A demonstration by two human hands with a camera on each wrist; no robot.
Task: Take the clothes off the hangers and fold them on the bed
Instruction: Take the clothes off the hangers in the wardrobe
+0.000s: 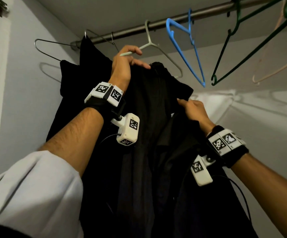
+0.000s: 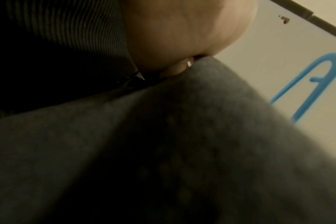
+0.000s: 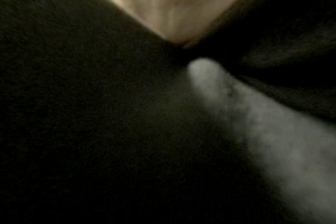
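Black garment (image 1: 156, 103) half off the pale hanger (image 1: 156, 47) at the closet rod: left hand (image 1: 123, 66) grips collar & hanger arm, right hand (image 1: 193, 109) pinches shoulder. Another dark garment (image 1: 74, 79) hangs behind; folding not begun (bed unseen).

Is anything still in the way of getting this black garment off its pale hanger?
Nothing separate blocks it. Both hands already grip the black garment: the left hand at the collar, the right hand at the shoulder. Only the pale hanger itself remains, hooked on the rod, one arm seemingly inside the fabric.
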